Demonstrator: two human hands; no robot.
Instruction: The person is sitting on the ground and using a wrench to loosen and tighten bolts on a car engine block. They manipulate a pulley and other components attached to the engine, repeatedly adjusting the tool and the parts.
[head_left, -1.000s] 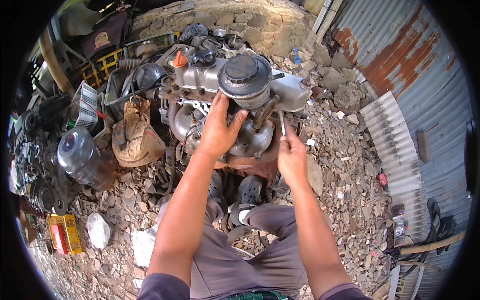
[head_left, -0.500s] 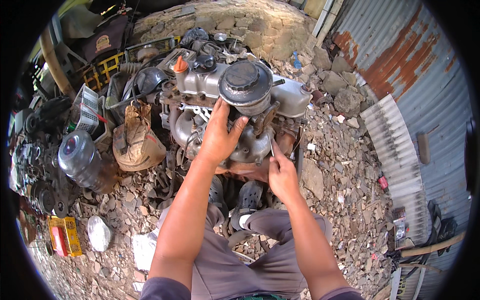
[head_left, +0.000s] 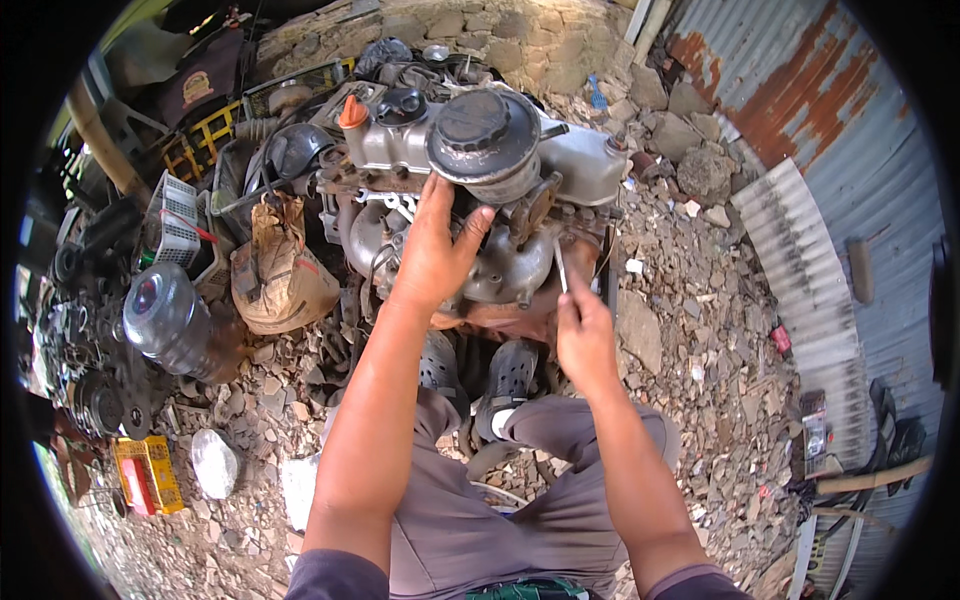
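An engine (head_left: 385, 140) with a silver valve cover and an orange-topped cap lies before me. A round black-lidded canister (head_left: 483, 145) sits on it, above a cast manifold (head_left: 505, 270). My left hand (head_left: 435, 245) rests just below the canister, fingers extended against the engine and thumb spread to the right. My right hand (head_left: 585, 330) grips a slim silver tool (head_left: 562, 268), apparently a wrench, its upper end beside the bracket under the canister; what that end is on I cannot make out. Several silver spanners (head_left: 400, 200) lie on the engine behind my left fingers.
To the left are a paper sack (head_left: 280, 290), a plastic water jug (head_left: 165, 320), white baskets (head_left: 177, 215), a yellow crate (head_left: 160, 480) and piled metal parts (head_left: 105, 400). A stone wall (head_left: 520, 45) stands behind; rusty corrugated sheets (head_left: 830, 140) line the right. My feet (head_left: 510, 370) are on rubble.
My right hand with the tool swung left and down about half a second ago and is now back to the right. My left hand stays beneath the canister; the whole view has shifted slightly.
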